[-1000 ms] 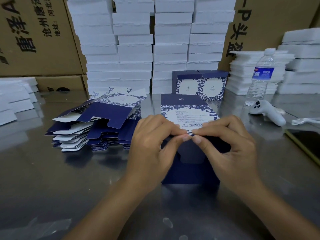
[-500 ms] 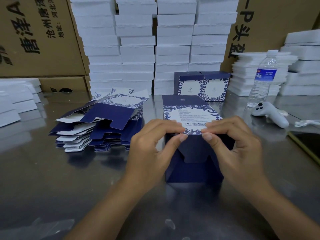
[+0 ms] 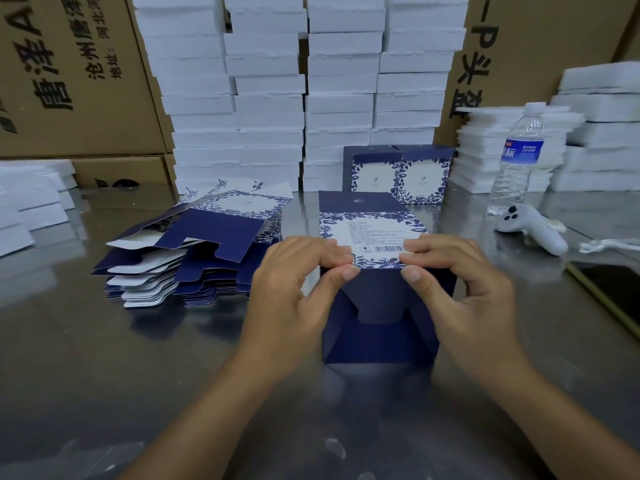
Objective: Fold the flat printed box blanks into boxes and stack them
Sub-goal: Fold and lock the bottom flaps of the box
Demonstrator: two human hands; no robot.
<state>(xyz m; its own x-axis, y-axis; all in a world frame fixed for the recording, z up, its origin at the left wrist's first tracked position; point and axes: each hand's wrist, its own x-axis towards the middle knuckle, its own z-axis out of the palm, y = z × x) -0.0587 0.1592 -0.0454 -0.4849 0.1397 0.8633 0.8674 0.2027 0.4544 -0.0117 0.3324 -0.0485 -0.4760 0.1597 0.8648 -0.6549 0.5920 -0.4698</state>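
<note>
Two finished boxes stand side by side at the back of the metal table, touching each other, just in front of the wall of white foam slabs; whether more stand behind them cannot be told. A third box lies at the centre of the table, its dark blue end turned toward the camera and its printed panel with the barcode facing up. The left hand pinches the near edge of that panel at its left corner, fingers on top and thumb beneath; the right hand pinches the same edge at the right corner in the same way; neither hand is free. On the end facing the camera the flaps are folded inward and a middle tab sits between the two side flaps; this end looks close to locked, though whether the tab is fully home cannot be told.

Much is left, by my reckoning; the pile of flat blanks to the left of the box is many sheets deep and untouched, and the box in hand has yet to join the others at the back. A water bottle and a white controller lie to the right, well apart from the work.
</note>
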